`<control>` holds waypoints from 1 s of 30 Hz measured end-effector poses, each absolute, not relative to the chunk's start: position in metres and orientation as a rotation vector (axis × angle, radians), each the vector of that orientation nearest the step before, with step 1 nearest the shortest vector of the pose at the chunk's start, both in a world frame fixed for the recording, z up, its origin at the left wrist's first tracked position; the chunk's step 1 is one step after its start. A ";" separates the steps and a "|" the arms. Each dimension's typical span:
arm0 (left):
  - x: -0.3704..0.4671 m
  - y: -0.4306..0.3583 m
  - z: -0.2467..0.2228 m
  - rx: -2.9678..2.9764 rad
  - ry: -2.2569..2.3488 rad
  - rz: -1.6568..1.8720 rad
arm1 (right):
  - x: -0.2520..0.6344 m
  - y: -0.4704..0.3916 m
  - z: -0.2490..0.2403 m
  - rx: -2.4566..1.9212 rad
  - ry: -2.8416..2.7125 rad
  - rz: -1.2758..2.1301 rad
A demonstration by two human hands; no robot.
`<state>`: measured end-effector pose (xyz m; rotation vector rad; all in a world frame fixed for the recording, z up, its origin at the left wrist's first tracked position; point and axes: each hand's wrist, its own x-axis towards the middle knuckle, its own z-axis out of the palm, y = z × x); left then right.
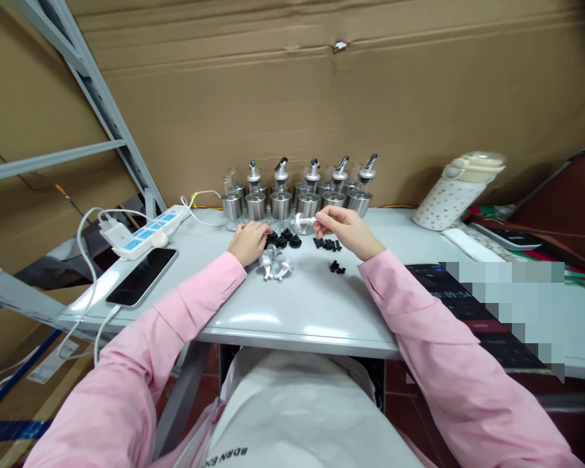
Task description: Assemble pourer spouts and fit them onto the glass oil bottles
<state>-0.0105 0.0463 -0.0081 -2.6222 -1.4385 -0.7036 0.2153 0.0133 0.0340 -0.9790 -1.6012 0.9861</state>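
Note:
My right hand (344, 227) pinches a white and silver pourer top (303, 221) above the table, its wide end pointing left. My left hand (250, 240) rests at the left edge of a group of black rubber stoppers (286, 239), its curled fingers closed at the nearest stopper and partly hiding it. Several loose silver-white pourer tops (273, 265) lie in front of the stoppers. Under my right hand are a row of small black flip parts (327, 244) and a smaller heap of black pieces (338, 267).
Glass-and-steel oil bottles (281, 205) stand in rows at the back, several with pourers fitted. On the left lie a power strip (151, 233) with cables and a phone (143, 277). A dotted tumbler (451, 195) and a dark screen (468, 305) are on the right. Cardboard (292, 110) walls the back.

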 end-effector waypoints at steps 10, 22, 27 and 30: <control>-0.021 0.061 -0.011 -2.672 -1.376 -0.870 | 0.216 0.013 0.034 -0.996 -1.633 0.971; -0.014 0.047 -0.002 -2.527 -0.918 -1.298 | 0.218 0.017 0.031 -1.014 -1.614 0.946; -0.005 0.030 0.003 -2.441 -0.788 -1.466 | 0.219 0.017 0.028 -1.085 -1.657 0.908; 0.000 0.023 0.005 -2.421 -0.817 -1.552 | 0.218 0.017 0.026 -1.067 -1.652 0.957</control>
